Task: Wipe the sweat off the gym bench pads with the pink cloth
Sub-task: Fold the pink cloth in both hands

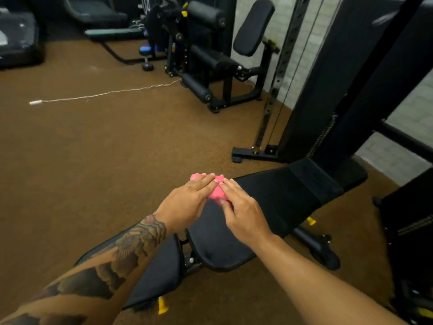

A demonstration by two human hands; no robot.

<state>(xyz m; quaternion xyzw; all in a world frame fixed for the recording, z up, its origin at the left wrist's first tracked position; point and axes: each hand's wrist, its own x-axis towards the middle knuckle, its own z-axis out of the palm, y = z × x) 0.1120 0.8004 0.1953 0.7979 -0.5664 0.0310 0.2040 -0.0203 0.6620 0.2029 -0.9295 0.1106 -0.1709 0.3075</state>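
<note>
Head view, items as we find them:

- Left grip [187,202]: a bare hand on a tattooed forearm [131,245]. Its fingers lie straight and flat across the top of the pink cloth [218,193]; the thumb is hidden from us, and nothing is curled round the cloth.
- Right grip [243,214]: a bare hand just beside the left grip, fingertips nearly meeting it. The fingers rest on the cloth and the thumb presses in from below, so we log it as pinching the cloth.
- Pink cloth: bunched between and under the two grips, on the left edge of the back pad [281,195].
- Back pad: long and black, running under the right grip and away to its right.
- Seat pad [161,273]: black, shorter, below the left grip and under its forearm, apart from the back pad by a narrow gap.
- Yellow pin [162,306]: under the seat pad, nearer us than either grip.
- Floor [93,148]: brown, left of and beyond the grips.
- White cord [105,92]: lying on the floor well beyond the left grip.
- Black machine upright [328,90]: beyond and right of the right grip.
- Padded leg machine [206,55]: far beyond both grips.
</note>
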